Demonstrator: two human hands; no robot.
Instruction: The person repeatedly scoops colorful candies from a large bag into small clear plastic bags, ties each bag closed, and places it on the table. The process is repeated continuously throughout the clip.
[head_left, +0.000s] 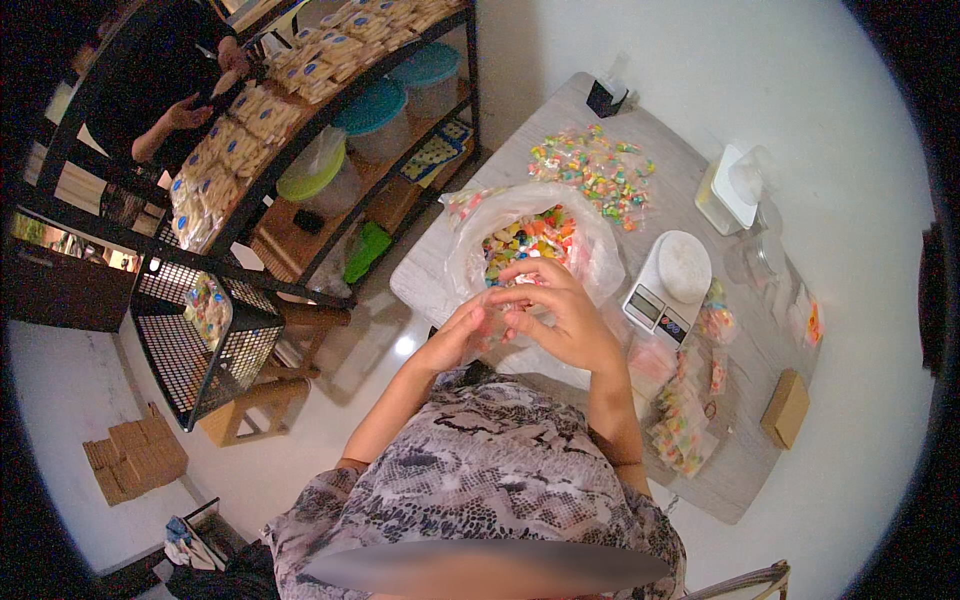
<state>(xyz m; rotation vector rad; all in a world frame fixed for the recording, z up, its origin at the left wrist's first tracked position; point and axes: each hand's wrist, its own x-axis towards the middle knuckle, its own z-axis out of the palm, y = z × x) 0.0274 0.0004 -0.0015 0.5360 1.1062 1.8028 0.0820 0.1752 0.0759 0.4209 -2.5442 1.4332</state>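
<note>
My left hand (456, 337) grips a small clear plastic bag (491, 330) in front of my body. Its contents are blurred and partly covered by fingers. My right hand (562, 319) reaches across to the bag's upper end, thumb and fingers curved around it; whether they pinch the film is unclear. Just beyond my fingers, a large translucent plastic bag (604, 251) stands with its mouth spread wide, full of mixed colourful gummy candies (525, 232). Right of it lies a white digital kitchen scale (664, 289) with a round platform.
Wrapped candies (592, 176) lie in a heap behind the big bag. Filled candy packets (679, 435), a small box (785, 409) and a glass jar (766, 259) sit to the right. At left are a black basket (169, 367), a shelf with snack packs (337, 60) and another person's hands (187, 116).
</note>
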